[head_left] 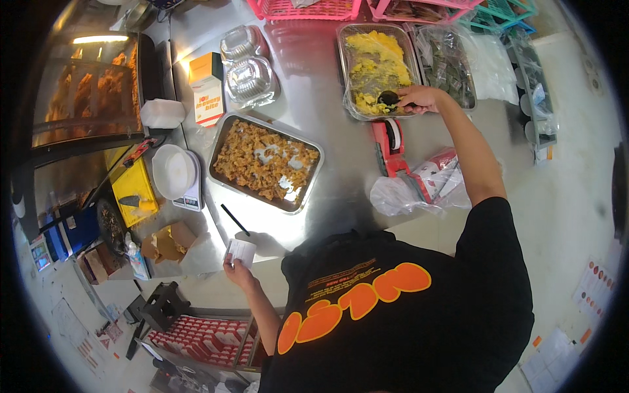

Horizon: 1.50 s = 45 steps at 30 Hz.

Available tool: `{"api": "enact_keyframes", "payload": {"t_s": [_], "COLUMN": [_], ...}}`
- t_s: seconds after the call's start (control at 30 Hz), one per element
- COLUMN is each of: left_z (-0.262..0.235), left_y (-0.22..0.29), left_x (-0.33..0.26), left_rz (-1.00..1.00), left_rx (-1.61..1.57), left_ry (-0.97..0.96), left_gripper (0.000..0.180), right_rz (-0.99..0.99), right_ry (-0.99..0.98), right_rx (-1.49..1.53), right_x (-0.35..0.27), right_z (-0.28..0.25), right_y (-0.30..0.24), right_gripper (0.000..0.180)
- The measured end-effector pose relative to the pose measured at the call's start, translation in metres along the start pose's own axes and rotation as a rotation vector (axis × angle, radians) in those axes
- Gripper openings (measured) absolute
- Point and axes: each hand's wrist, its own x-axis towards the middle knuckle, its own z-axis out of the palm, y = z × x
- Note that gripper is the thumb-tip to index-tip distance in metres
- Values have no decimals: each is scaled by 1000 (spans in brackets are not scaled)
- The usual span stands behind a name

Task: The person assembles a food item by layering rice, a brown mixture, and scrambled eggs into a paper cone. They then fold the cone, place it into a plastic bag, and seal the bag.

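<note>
My right hand (421, 98) is closed around the handle of a black spoon (388, 98). The spoon's bowl rests in a soft yellow food (377, 59), which fills part of a film-lined metal tray (342, 62) at the far side of the counter. Lower left, my left hand (240, 274) grips a small white paper cup (242, 251) at the counter's near edge. A thin black stick (234, 219) slants up beside the cup; I cannot tell if it stands inside. Between my hands lies a metal tray (320, 160) of brown crumbly food (259, 157).
A red tape dispenser (392, 147) and a plastic-wrapped packet (438, 173) lie below the yellow food. At left are a scale (192, 187) with a white bowl (174, 171), a yellow board (134, 187) and clear containers (251, 78). Pink baskets (304, 9) line the back.
</note>
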Motion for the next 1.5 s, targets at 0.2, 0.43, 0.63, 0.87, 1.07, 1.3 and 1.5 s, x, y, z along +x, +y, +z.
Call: {"api": "enact_keyframes", "payload": {"t_s": [0.2, 0.43, 0.63, 0.87, 1.07, 1.3, 1.5], "left_z": [-7, -4, 0, 10, -7, -16, -81], "left_y": [-11, -3, -2, 5, -21, -3, 1], "left_x": [2, -5, -13, -11, 9, 24, 28], "left_rz": [36, -1, 33, 8, 135, 203, 159], "left_rx": [14, 20, 39, 7, -47, -41, -305], "left_ry": [-35, -4, -17, -34, -52, 85, 159], "left_gripper": [37, 36, 32, 32, 35, 29, 43], "right_rz": [-219, -168, -299, 126, -85, -367, -399], "right_ry": [479, 344, 120, -234, 8, -12, -239], "right_rx": [-600, -782, -990, 44, 238, -5, -206], "right_x": [18, 5, 21, 31, -8, -97, -52], "right_z": [41, 72, 36, -10, 16, 126, 337], "right_y": [-1, -25, -36, -19, -33, -123, -237], "right_gripper": [55, 53, 53, 64, 43, 45, 51]}}
